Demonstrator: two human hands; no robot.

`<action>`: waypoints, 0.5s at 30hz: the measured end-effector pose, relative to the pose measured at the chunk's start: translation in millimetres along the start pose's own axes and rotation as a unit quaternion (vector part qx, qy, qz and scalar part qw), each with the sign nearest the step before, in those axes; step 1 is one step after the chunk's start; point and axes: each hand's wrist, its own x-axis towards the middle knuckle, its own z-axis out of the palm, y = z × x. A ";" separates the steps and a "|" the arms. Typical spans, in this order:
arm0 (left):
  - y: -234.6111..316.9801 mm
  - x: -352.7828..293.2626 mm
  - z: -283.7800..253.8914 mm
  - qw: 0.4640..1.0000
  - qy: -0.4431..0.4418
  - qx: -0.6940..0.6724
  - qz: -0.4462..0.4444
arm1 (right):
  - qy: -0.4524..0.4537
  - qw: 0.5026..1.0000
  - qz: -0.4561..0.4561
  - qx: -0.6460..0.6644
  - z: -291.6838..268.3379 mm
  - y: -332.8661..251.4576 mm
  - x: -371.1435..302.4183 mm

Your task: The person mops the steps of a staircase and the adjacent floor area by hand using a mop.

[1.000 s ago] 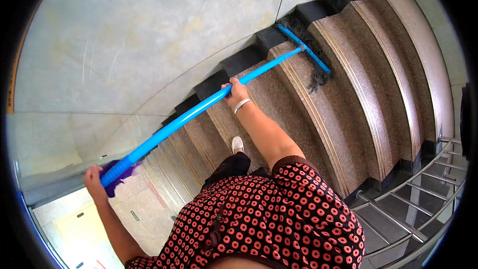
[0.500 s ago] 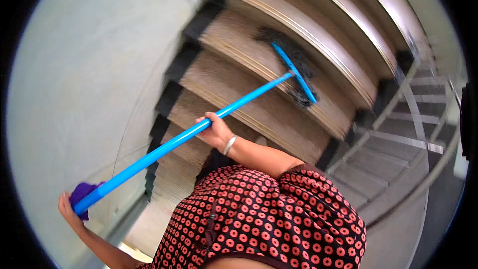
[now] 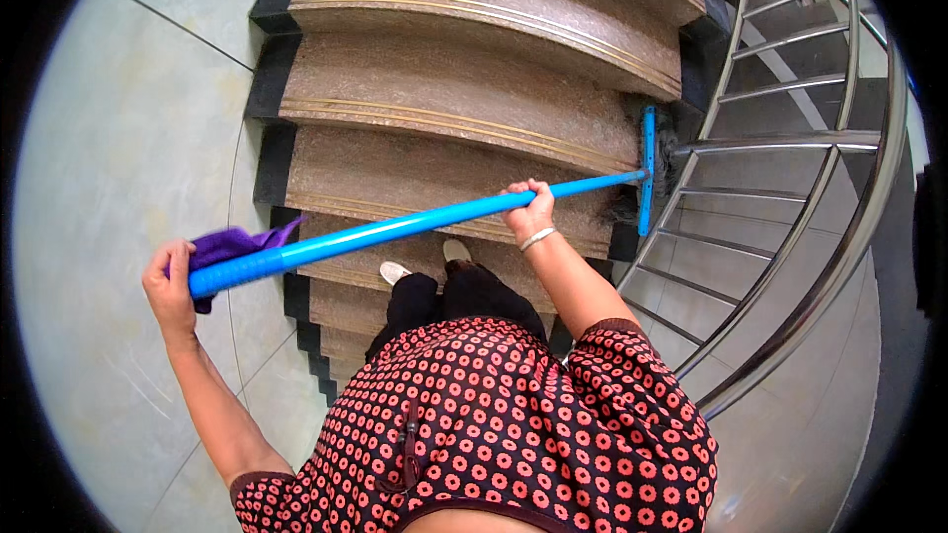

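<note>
Mop head [image 3: 648, 170] shifted — now beside railing [image 3: 780, 144].

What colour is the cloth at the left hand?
The cloth is purple; it shows best in the head view.

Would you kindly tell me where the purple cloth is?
In the head view, the purple cloth is at left, by the left hand, at the blue handle's grip.

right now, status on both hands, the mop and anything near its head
Left hand on blue mop handle, grip end, with purple cloth; right hand gripping farther along. Mop head at stairs' right edge. Metal railing close beside it.
</note>
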 end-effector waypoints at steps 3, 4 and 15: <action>14.0 9.1 11.4 0.999 0.007 -0.035 0.010 | 0.002 1.000 0.015 0.004 10.7 -14.3 3.4; 13.3 8.2 8.6 0.999 0.007 -0.032 0.009 | 0.000 1.000 0.024 0.003 9.1 -13.3 4.1; 14.4 -12.9 16.7 0.996 0.044 -0.006 -0.084 | -0.055 0.992 0.116 -0.018 -26.7 -30.5 13.5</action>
